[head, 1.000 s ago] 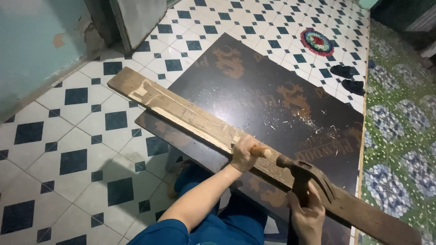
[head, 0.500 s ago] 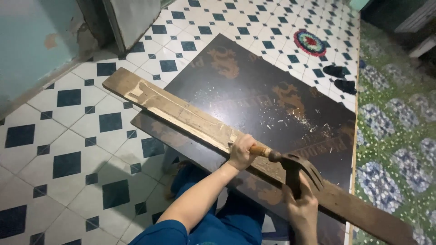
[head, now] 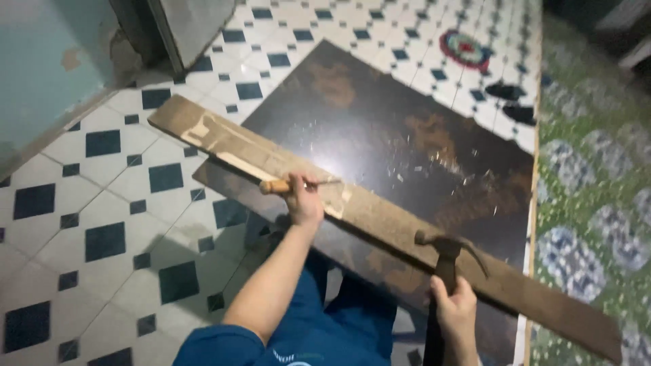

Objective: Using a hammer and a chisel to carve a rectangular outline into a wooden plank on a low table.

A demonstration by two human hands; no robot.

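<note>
Your left hand grips a chisel with a pale wooden handle, lying almost flat across the plank, its thin blade pointing right onto a pale, freshly cut patch. Your right hand holds a dark claw hammer by its handle, head up just over the plank's near edge. The plank is long, worn and brown, running diagonally from upper left to lower right.

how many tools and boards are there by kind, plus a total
Chisel with wooden handle, in the left hand: 1
Claw hammer, in the right hand: 1
Long wooden plank: 1
Dark board under it: 1
Total: 4
</note>
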